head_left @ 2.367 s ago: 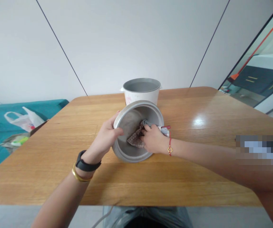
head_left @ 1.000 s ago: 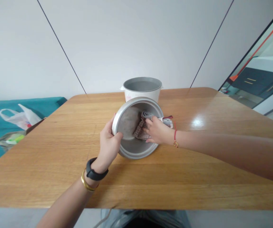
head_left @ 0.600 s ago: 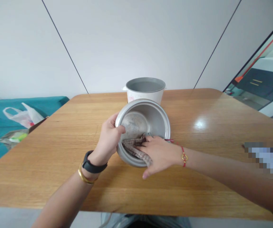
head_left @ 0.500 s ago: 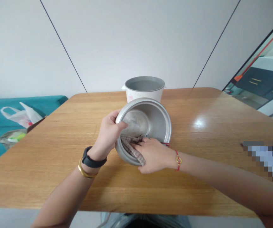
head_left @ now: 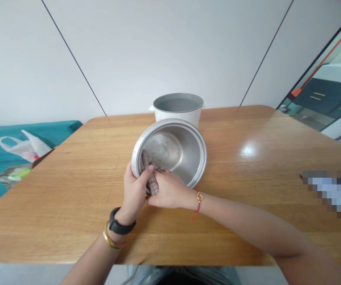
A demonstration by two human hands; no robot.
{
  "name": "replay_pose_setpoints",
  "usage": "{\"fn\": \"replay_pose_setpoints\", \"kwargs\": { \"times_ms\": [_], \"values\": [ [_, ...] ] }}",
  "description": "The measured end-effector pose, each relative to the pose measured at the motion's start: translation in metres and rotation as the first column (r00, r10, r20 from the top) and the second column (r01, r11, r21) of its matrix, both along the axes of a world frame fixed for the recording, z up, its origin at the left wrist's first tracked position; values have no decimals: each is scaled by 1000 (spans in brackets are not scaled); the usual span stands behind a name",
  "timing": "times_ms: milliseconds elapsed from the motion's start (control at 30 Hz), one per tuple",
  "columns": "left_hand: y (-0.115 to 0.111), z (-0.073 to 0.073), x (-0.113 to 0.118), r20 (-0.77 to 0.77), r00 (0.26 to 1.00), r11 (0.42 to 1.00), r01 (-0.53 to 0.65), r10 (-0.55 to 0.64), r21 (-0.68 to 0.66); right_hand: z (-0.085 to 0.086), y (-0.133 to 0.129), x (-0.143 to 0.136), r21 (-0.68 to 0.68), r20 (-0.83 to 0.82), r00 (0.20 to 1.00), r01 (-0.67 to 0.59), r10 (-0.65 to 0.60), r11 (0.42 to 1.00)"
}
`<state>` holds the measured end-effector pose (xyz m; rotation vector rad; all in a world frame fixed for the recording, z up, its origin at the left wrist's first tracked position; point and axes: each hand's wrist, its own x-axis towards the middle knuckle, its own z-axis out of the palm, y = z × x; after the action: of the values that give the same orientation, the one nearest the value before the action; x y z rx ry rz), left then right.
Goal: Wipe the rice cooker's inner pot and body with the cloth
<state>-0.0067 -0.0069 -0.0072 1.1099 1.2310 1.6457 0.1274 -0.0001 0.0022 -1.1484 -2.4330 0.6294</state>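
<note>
A silver metal inner pot point(head_left: 192, 158) is tilted so that its opening faces me. My left hand point(head_left: 135, 190) grips its lower left rim, thumb on the near side and the other fingers hidden behind the pot. My right hand point(head_left: 170, 190) is closed on a brown patterned cloth point(head_left: 151, 182), pressed against the inside of the rim right beside my left thumb. Some of the right fingers are hidden by the cloth and the hand. Behind the pot stands a white rice cooker body point(head_left: 178, 114) with a grey interior and no lid on it.
The wooden table point(head_left: 69, 190) stretches to the pale wall point(head_left: 170, 51). A pixelated flat item point(head_left: 333, 194) lies at the right. On the left, a white plastic bag point(head_left: 25, 146) rests on a teal seat point(head_left: 60, 128).
The pot has shifted left and turned a little. My left hand has slid lower on the rim, and my right hand with the cloth has moved left, close to it.
</note>
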Motion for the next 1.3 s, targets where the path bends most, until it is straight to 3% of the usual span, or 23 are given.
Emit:
{"fn": "replay_pose_setpoints", "kwargs": {
  "times_ms": [67, 167, 300, 467, 567, 700, 833, 967, 1067, 1133, 1200, 1233, 1300],
  "values": [
    [1, -1, 1, 63, 996, 998, -56, 57, -18, 0, 8, 5, -1, 20, 994, -108, 108, 994],
    [6, 7, -2, 115, 993, 1000, -26, 27, -18, 0, 19, 22, -24, 202, 961, -187, 188, 982],
    [10, 22, -5, 40, 998, 998, 49, -48, -25, 4, 26, 49, 92, 484, 870, -153, 90, 984],
    [13, 34, 2, 14, 989, 988, 150, -150, -46, 11, 37, 75, 236, 642, 763, -106, -73, 966],
    [17, 38, 7, -2, 985, 984, 170, -171, -51, 20, 54, 87, 311, 633, 766, -119, -112, 943],
    [21, 41, 12, -11, 978, 974, 208, -210, -88, 49, 76, 92, 363, 520, 853, -174, -44, 915],
    [23, 43, 9, 16, 966, 962, 257, -257, -95, 70, 77, 85, 403, 454, 890, -178, -28, 898],
    [23, 45, 5, 90, 962, 963, 262, -256, -56, 55, 56, 77, 367, 639, 750, -102, -171, 924],
    [23, 45, 5, 127, 963, 971, 239, -239, 15, 36, 38, 64, 176, 688, 721, -47, -89, 983],
    [23, 45, 6, 147, 956, 967, 250, -254, 51, 26, 30, 51, -33, 551, 832, -51, 60, 998],
    [22, 44, 6, 184, 941, 959, 278, -284, 59, 20, 25, 36, -224, 198, 973, -75, 121, 972],
    [22, 44, 6, 206, 932, 954, 294, -300, 59, 18, 24, 28, -282, -25, 996, -88, 84, 955],
    [21, 43, 6, 235, 919, 949, 308, -316, 70, 17, 20, 14, -305, -398, 916, -93, -38, 948]
  ]
}}
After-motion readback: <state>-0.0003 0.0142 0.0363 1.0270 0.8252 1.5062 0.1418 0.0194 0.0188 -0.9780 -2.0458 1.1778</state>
